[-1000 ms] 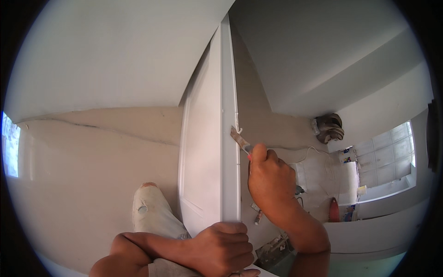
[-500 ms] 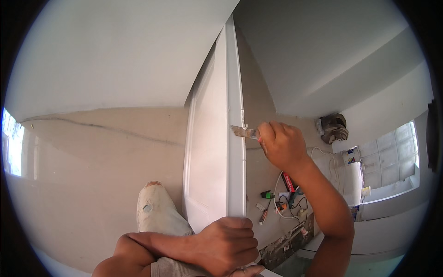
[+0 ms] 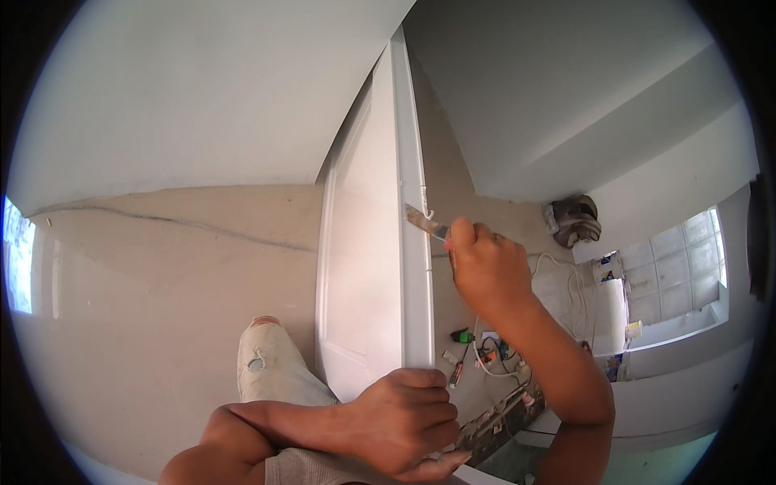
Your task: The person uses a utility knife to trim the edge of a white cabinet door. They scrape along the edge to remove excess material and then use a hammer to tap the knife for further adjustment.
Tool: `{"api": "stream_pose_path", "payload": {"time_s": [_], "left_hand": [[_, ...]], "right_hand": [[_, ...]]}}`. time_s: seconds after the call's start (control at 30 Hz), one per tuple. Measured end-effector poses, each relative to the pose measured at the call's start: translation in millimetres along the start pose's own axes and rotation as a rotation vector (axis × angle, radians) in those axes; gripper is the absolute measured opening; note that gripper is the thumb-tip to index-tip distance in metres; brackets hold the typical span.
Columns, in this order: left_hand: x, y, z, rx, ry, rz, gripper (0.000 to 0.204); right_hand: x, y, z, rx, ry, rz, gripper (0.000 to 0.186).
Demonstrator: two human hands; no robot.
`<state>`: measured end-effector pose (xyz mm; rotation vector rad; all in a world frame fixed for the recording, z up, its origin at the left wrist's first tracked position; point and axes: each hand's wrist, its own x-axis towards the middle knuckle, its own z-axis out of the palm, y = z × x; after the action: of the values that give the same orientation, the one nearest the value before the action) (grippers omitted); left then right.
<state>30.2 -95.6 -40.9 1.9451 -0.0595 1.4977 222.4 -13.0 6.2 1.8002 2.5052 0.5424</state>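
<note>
A white panelled door (image 3: 356,267) stands on edge before me, its narrow edge face running away from me. In my right hand (image 3: 493,267) is a putty knife (image 3: 424,221), gripped by its handle. Its stained blade lies across the door's narrow edge, beside a small curled white strip (image 3: 427,206) on the right corner. My left hand (image 3: 408,424) is closed over the near end of the door edge, fingers wrapped and thumb pointing right. Its palm side is hidden.
On the floor to the right lie several tools, including a green-and-black tool (image 3: 463,335), a screwdriver (image 3: 457,373) and cables. A dark bag (image 3: 575,220) sits farther off by the wall. A cable (image 3: 178,220) crosses the tiled floor at left. My knee (image 3: 271,360) is beside the door.
The putty knife blade has moved slightly away from me along the door edge and tilted more. My left hand keeps its hold. The whole view has shifted a little.
</note>
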Motion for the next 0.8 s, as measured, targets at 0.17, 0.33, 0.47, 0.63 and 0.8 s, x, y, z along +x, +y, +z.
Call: {"api": "stream_pose_path", "payload": {"time_s": [0.17, 0.33, 0.47, 0.63, 0.8], "left_hand": [[-5, -2, 7, -0.035, 0.013, -0.014, 0.039], [-15, -1, 17, -0.003, 0.019, -0.085, 0.035], [-14, -3, 19, -0.014, 0.028, -0.063, 0.037], [-14, -2, 9, 0.062, -0.059, -0.114, 0.034], [-7, -6, 20, 0.022, -0.003, -0.084, 0.032]], "right_hand": [[-13, -15, 11, 0.03, 0.007, 0.129, 0.018], [5, 20, 21, 0.001, 0.091, -0.122, 0.017], [12, 39, 24, 0.01, 0.156, -0.281, 0.019], [33, 31, -9, 0.443, -0.351, 0.005, 0.024], [40, 113, -9, 1.309, -0.103, 0.404, 0.033]]}}
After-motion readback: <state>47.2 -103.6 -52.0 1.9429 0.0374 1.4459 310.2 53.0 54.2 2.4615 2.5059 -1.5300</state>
